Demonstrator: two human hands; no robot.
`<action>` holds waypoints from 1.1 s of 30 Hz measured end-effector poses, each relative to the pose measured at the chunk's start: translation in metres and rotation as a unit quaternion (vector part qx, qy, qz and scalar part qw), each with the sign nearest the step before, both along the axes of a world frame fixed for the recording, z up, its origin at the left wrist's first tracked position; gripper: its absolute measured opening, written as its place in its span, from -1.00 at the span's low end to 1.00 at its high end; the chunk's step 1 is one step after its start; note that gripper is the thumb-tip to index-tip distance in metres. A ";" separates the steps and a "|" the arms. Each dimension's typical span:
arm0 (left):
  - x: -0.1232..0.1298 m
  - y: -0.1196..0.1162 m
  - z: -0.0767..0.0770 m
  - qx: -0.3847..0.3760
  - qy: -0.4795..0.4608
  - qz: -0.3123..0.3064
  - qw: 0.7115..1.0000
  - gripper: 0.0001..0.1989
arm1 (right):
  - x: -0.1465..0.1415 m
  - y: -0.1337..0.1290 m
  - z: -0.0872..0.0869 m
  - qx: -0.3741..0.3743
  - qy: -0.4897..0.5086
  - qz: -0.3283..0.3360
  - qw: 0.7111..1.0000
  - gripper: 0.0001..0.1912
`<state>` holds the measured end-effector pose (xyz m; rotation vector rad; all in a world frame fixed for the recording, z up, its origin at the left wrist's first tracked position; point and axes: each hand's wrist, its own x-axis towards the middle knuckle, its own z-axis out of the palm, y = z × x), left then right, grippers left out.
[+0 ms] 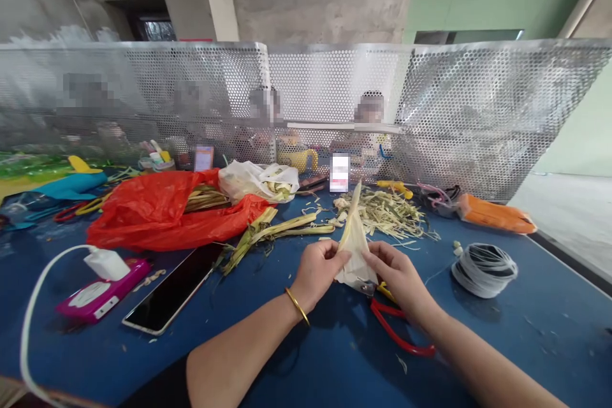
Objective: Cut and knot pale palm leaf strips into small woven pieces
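Between my two hands stands a pale dried corn husk [354, 248], its narrow tip pointing up and its wide end low over the table. My left hand [318, 271] pinches its left edge between thumb and fingers. On the right edge, my right hand [396, 274] grips it the same way. Red-handled scissors [401, 331] lie on the table just under the right hand, their blades partly hidden by the husk. Beyond the husk is a pile of cut husk strips [387, 210].
Left of centre lie a red plastic bag [138, 210], a black phone [172, 293] and a magenta power strip [90, 299] with a white charger. A wire coil [484, 271] and an orange packet [497, 213] sit right. A perforated metal screen [478, 115] closes the back; people sit behind it.
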<state>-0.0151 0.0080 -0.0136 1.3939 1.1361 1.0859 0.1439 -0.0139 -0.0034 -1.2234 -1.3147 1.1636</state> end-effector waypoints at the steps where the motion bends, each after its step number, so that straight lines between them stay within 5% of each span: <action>1: 0.000 -0.001 0.000 0.007 0.009 -0.006 1.000 -0.76 | 0.001 0.000 0.001 0.004 0.017 -0.019 1.000 -0.50; 4: 0.000 -0.002 -0.001 0.015 0.024 -0.030 0.999 -0.75 | 0.004 0.002 0.003 0.012 0.047 -0.046 0.998 -0.43; 14: 0.003 -0.002 -0.007 -0.013 0.038 -0.050 0.998 -0.76 | 0.001 0.001 -0.002 -0.038 0.027 0.009 0.999 -0.60; 20: 0.001 -0.004 -0.001 -0.054 0.010 -0.067 0.996 -0.74 | 0.026 0.013 0.014 -0.132 0.201 -0.064 0.968 -0.84; 28: 0.002 -0.003 0.001 -0.130 -0.018 -0.032 0.991 -0.77 | 0.078 0.040 0.023 0.028 0.305 -0.292 0.906 -0.91; 33: -0.001 0.001 0.002 -0.176 -0.073 0.030 0.981 -0.75 | 0.078 0.035 0.030 0.093 0.332 -0.325 0.881 -0.93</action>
